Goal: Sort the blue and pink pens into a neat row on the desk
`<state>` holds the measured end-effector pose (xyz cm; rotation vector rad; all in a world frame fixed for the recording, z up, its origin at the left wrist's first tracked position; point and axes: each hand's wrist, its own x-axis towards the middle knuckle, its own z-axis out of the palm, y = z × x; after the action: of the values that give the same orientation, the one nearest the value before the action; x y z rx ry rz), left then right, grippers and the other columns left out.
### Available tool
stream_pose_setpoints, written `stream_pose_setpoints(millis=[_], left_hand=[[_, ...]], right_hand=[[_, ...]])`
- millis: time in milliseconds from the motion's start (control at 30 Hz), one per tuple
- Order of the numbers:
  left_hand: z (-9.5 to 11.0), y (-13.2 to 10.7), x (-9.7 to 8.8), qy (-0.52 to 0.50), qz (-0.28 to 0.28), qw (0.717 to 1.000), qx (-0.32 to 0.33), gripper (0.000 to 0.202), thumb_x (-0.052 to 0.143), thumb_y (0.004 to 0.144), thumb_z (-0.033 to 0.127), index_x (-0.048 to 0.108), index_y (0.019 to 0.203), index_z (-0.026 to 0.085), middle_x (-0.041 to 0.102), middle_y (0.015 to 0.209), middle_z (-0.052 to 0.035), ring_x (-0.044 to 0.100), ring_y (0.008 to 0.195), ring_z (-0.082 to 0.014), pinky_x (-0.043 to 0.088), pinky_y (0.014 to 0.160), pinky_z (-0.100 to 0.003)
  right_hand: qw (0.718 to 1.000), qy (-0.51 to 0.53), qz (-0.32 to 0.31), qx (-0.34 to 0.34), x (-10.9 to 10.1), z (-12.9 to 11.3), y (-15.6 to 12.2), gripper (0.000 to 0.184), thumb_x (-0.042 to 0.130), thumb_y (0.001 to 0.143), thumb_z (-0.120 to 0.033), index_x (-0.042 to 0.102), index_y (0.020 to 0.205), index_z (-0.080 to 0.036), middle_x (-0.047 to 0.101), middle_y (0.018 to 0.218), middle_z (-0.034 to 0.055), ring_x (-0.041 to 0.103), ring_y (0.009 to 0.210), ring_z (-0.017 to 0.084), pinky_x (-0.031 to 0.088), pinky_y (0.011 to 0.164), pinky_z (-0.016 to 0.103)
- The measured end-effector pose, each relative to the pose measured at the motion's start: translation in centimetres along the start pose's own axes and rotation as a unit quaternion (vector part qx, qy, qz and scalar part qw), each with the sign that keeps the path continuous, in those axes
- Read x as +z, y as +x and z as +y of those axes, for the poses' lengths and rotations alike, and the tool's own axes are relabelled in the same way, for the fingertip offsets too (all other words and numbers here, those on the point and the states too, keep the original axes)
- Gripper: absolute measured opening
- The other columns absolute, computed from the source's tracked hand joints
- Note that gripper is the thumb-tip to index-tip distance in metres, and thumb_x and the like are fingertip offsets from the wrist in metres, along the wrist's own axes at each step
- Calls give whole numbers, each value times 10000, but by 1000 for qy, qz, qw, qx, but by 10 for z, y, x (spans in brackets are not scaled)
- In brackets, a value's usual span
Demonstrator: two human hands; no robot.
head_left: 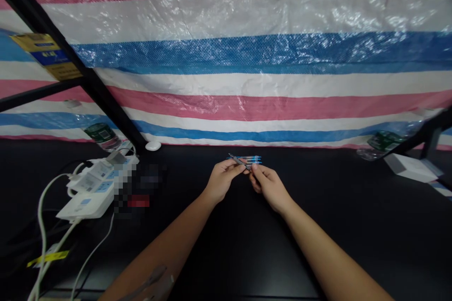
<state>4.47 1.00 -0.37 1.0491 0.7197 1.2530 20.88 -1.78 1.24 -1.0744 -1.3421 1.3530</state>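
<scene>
- Between my hands, over the black table (247, 244), is a slim grey pen (238, 161); my left hand (219, 182) and right hand (271, 187) both pinch it.
- Blue pens (256, 159) sit side by side just beyond my fingers; I can't tell whether I'm touching them.
- To my left, a white power strip (88, 204) trails cables; near it are a bottle (102, 135) and a rounded white object (153, 146).
- Far right, a white box (409, 167) sits beside another bottle (384, 142).
- Striped sheeting (247, 56) hangs behind a black frame (109, 108).
</scene>
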Motion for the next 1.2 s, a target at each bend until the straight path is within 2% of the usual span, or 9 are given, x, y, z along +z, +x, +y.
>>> stream_pose_setpoints(millis=[100, 167, 367, 533, 733, 867, 933, 1067, 1200], left_hand=[[1, -1, 1, 11, 7, 1000, 6, 214, 812, 782, 274, 799, 974, 181, 771, 976, -77, 689, 989, -235, 457, 1021, -404], [2, -1, 2, 9, 5, 1000, 5, 214, 817, 776, 275, 801, 968, 182, 770, 975, -75, 688, 999, -239, 455, 1023, -406], [5, -3, 6, 23, -12, 1000, 9, 189, 805, 789, 279, 800, 952, 184, 772, 959, -72, 695, 959, -232, 470, 1004, -406], [3, -1, 2, 2, 28, 999, 20, 198, 801, 798, 273, 794, 978, 192, 768, 1005, -65, 690, 956, -206, 469, 1007, -376], [3, -1, 2, -15, 3, 1000, 9, 200, 801, 802, 281, 791, 974, 178, 767, 1007, -73, 693, 959, -215, 465, 1011, -387], [3, -1, 2, -10, 26, 999, 19, 197, 798, 805, 277, 792, 974, 177, 761, 1011, -70, 682, 937, -203, 473, 985, -366], [3, -1, 1, -12, 26, 999, 16, 191, 795, 810, 273, 791, 975, 176, 757, 992, -63, 673, 934, -194, 469, 978, -350], [4, -1, 0, -18, -4, 1000, 10, 172, 782, 829, 283, 784, 957, 167, 745, 937, -54, 660, 916, -188, 464, 961, -343], [5, -2, 1, -11, -19, 1000, 7, 186, 777, 837, 314, 784, 937, 158, 743, 930, -63, 656, 939, -203, 451, 970, -357]], right_hand=[[999, 49, -2, 1, 3, -2, -2, 395, 684, 867, -588, 565, 902, -213, 426, 605, -77, 308, 449, 80, 222, 436, 237], [999, 41, 0, -6, 4, -2, -2, 403, 715, 845, -580, 557, 871, -211, 468, 610, -68, 330, 457, 81, 232, 442, 237], [1000, -2, -14, 18, 1, -2, -1, 519, 475, 968, -649, 621, 800, -180, 442, 515, -47, 326, 436, 98, 237, 444, 252], [996, -53, 31, -60, 1, -6, -1, 380, 702, 859, -572, 617, 889, -203, 529, 686, -25, 449, 559, 118, 356, 524, 251], [999, -3, -31, 20, 3, -4, -2, 509, 402, 997, -630, 618, 855, -191, 408, 478, -64, 317, 396, 106, 251, 438, 257], [988, -107, 43, -101, 1, -6, -3, 336, 616, 932, -540, 635, 948, -206, 579, 710, 3, 523, 622, 151, 408, 584, 275], [981, -143, 55, -123, 0, -7, -4, 310, 643, 923, -516, 630, 906, -207, 590, 745, 15, 546, 671, 161, 431, 623, 284], [999, -36, -2, -35, 2, -5, -3, 411, 552, 952, -591, 583, 855, -193, 476, 606, -42, 404, 464, 100, 314, 457, 250], [997, 45, -61, 10, 5, 4, -1, 458, 519, 958, -627, 592, 917, -176, 420, 558, -76, 331, 398, 70, 219, 411, 226]])
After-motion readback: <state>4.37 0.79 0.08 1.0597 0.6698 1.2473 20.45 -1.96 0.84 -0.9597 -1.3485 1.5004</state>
